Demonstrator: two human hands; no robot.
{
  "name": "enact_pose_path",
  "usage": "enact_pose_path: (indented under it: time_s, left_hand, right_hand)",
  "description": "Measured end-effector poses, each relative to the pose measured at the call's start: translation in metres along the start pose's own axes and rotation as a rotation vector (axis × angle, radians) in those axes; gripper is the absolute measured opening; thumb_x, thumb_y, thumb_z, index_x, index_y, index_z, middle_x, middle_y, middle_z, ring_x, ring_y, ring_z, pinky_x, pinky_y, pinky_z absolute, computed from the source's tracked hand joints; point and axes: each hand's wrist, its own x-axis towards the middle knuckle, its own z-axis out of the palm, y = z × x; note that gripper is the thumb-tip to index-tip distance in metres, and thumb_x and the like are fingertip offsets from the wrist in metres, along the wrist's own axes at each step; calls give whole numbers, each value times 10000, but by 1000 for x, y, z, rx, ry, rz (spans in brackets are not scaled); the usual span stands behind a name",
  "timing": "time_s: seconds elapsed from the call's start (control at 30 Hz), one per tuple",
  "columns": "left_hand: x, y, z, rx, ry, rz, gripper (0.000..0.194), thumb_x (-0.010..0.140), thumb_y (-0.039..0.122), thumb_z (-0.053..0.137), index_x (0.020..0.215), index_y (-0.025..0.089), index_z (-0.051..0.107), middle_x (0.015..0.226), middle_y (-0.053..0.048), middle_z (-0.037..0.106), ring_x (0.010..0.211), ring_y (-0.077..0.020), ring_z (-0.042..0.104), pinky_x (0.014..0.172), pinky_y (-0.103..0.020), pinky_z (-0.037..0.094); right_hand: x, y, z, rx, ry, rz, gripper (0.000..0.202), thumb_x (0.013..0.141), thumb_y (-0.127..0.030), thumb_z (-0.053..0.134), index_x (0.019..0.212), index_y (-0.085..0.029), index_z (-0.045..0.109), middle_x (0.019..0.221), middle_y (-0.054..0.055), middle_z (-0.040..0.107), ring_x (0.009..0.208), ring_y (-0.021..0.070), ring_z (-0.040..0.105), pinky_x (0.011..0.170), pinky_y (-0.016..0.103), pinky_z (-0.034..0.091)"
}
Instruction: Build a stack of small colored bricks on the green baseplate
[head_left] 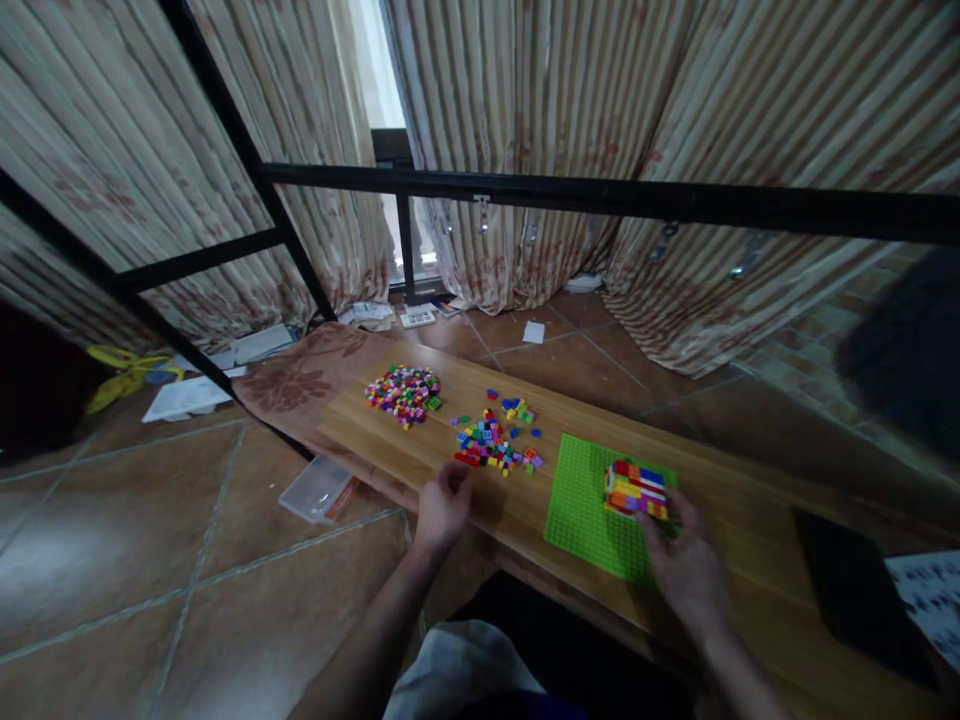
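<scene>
A multicoloured toy-brick block point(636, 488) with rows of red, yellow, blue, white and orange is over the right part of a bright green studded baseplate point(577, 500). My right hand point(690, 570) grips this block at its near right corner, thumb on the near side and fingers on the right. My left hand point(446, 500) is by the table's near edge with its fingers curled together; whether a small piece is between them cannot be made out. Just beyond its fingertips are a red brick point(466, 459) and a loose pile of mixed bricks point(491, 440).
A denser heap of small bricks point(405, 393) lies toward the left end of the wooden table point(352, 415). A dark flat tablet-like object point(855, 590) and a printed sheet point(930, 595) are on the right. A clear plastic box point(319, 488) sits on the floor; a black metal bar point(525, 190) crosses behind.
</scene>
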Motion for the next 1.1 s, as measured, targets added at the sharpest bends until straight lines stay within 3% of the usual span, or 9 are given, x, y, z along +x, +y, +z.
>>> enact_pose_path:
  time_s: [0.1, 0.2, 0.37, 0.57, 0.73, 0.87, 0.97, 1.1]
  left_hand:
    - [13, -4, -5, 139, 47, 55, 290, 775, 133, 533, 1049, 168, 620, 941, -52, 640, 808, -160, 616, 757, -266, 478]
    - [27, -3, -6, 270, 6, 121, 362, 770, 115, 533, 1118, 184, 604, 990, -69, 602, 849, -177, 607, 789, -281, 466]
    - [35, -2, -10, 373, -53, 167, 156, 802, 136, 511, 857, 180, 651, 911, -60, 588, 796, -174, 599, 756, -279, 452]
    - [17, -6, -11, 203, -83, 206, 130, 827, 242, 524, 861, 186, 636, 832, -26, 634, 719, -159, 603, 695, -270, 458]
    - [-8, 15, 16, 69, -230, 276, 162, 834, 274, 522, 884, 187, 650, 860, -24, 677, 748, -153, 629, 700, -255, 481]
    - [-13, 28, 32, 72, -286, 349, 153, 832, 225, 520, 907, 189, 648, 877, -32, 671, 769, -147, 628, 706, -244, 479]
    - [-9, 25, 28, 127, -284, 373, 149, 823, 173, 514, 892, 196, 644, 903, -32, 667, 815, -149, 626, 731, -244, 471]
    - [0, 11, 8, 245, -228, 328, 161, 821, 146, 501, 884, 202, 637, 903, -29, 660, 831, -155, 622, 751, -255, 461]
  right_hand:
    - [-6, -13, -3, -25, 153, -34, 678, 808, -579, 482, 1287, -98, 489, 1153, 196, 601, 1003, 311, 571, 839, 446, 458]
    - [-13, -32, -6, 6, 219, -46, 635, 815, -556, 497, 1278, -121, 506, 1101, 175, 610, 914, 284, 582, 782, 427, 475]
    - [-19, -49, -9, 118, 237, -90, 510, 832, -494, 516, 1219, -165, 560, 1089, 130, 600, 908, 240, 580, 770, 372, 484]
    - [-26, -30, -13, 258, 225, 14, 430, 829, -454, 525, 1154, -183, 600, 1079, 105, 610, 914, 218, 592, 771, 360, 487]
    - [-36, -19, -12, 345, 178, 90, 401, 824, -450, 516, 1096, -175, 621, 1095, 115, 623, 876, 207, 607, 787, 372, 488]
    - [-43, -12, -16, 333, 109, 95, 373, 830, -445, 503, 1071, -192, 635, 1075, 95, 647, 864, 204, 619, 821, 381, 481]
    - [-47, -4, -21, 296, 95, 86, 364, 839, -444, 494, 1064, -195, 636, 1073, 88, 652, 919, 220, 621, 853, 392, 473]
    - [-52, -10, -18, 237, 55, 10, 337, 858, -427, 476, 1049, -201, 638, 1093, 82, 651, 997, 227, 613, 892, 388, 464]
